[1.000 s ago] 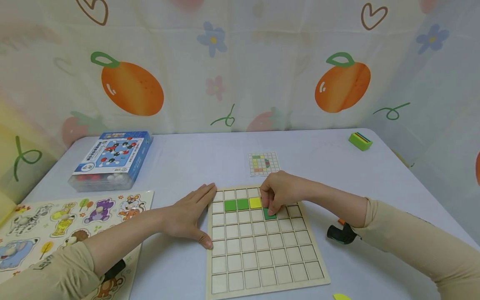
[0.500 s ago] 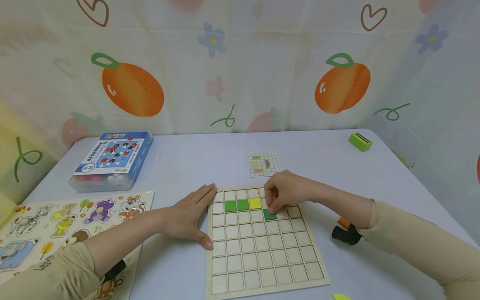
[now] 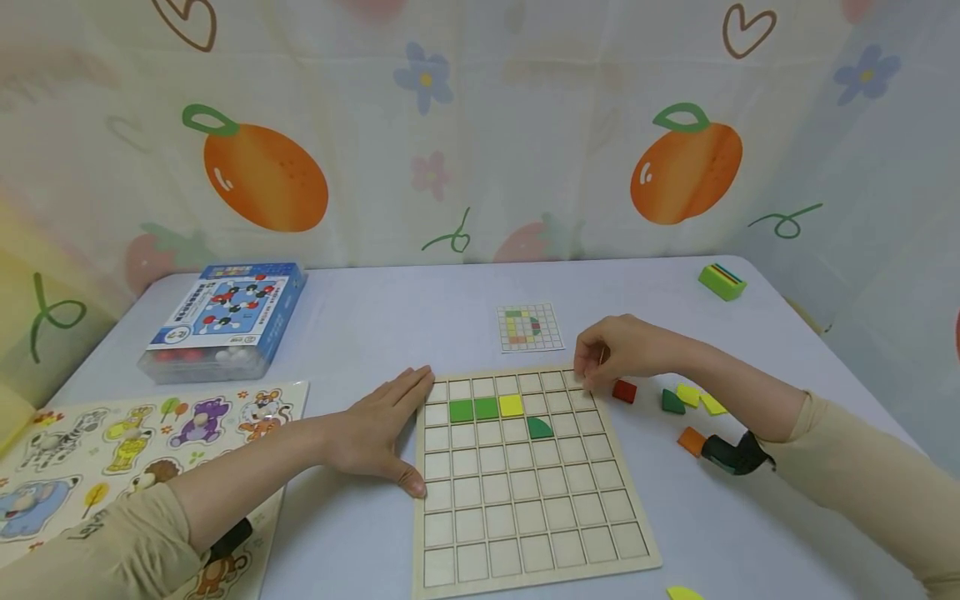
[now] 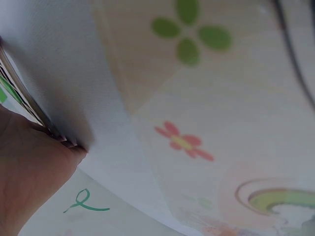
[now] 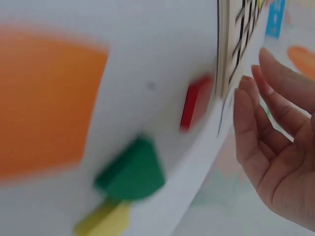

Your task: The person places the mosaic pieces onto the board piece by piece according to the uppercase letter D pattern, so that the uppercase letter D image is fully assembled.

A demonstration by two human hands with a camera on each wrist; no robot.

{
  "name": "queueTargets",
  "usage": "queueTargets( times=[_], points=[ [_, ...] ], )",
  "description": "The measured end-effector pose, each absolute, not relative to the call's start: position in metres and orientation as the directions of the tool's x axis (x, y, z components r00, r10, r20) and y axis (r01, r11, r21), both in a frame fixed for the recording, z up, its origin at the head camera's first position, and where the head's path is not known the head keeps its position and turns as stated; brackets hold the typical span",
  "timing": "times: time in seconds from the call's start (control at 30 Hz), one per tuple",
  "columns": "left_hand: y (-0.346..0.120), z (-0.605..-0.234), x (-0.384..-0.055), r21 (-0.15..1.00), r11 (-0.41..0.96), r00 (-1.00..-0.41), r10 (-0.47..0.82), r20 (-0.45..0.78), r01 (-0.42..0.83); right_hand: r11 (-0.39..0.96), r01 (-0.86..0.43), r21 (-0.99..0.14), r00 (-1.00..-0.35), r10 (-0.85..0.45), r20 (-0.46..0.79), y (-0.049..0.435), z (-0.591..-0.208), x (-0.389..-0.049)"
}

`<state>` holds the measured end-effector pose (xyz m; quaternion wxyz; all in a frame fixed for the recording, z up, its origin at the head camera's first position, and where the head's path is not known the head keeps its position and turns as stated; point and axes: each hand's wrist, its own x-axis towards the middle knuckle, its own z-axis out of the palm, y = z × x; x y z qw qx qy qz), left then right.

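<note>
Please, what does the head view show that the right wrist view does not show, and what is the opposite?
Only the head view shows the left hand resting flat at the left edge of the wooden grid board, the green quarter-circle tile seated in it, the pattern card and the blue box. Only the right wrist view shows the palm side of the right hand, fingers relaxed and holding nothing. Both show the red tile beside the board's right edge, a loose green tile and an orange tile.

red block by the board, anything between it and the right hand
Nothing visible. The right hand hovers empty just above and left of the red block, with only bare table between them. The green piece lies on the block's far side, out of the way.
</note>
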<state>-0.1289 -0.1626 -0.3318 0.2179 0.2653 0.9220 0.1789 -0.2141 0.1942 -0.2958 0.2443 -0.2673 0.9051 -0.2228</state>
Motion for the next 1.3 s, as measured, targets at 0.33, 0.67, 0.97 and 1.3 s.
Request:
queueTargets(
  times=[0.33, 0.67, 0.97, 1.3],
  points=[
    [-0.161, -0.331, -0.128, 0.447, 0.792, -0.763, 0.571, -0.303, 0.416, 0.746, -0.353, -0.564, -0.634, -0.634, -0.442, 0.236, -0.290, -0.227],
    [-0.162, -0.331, -0.129, 0.452, 0.790, -0.760, 0.573, -0.305, 0.414, 0.724, -0.339, -0.601, -0.571, -0.666, -0.480, 0.243, -0.298, -0.233],
    [-0.163, -0.331, -0.129, 0.453, 0.780, -0.752, 0.588, -0.298, 0.431, 0.693, -0.329, -0.642, -0.520, -0.700, -0.489, 0.244, -0.303, -0.235],
    [-0.163, -0.328, -0.128, 0.460, 0.776, -0.750, 0.592, -0.294, 0.432, 0.704, -0.307, -0.641, -0.542, -0.682, -0.490, 0.244, -0.303, -0.233]
  ],
)
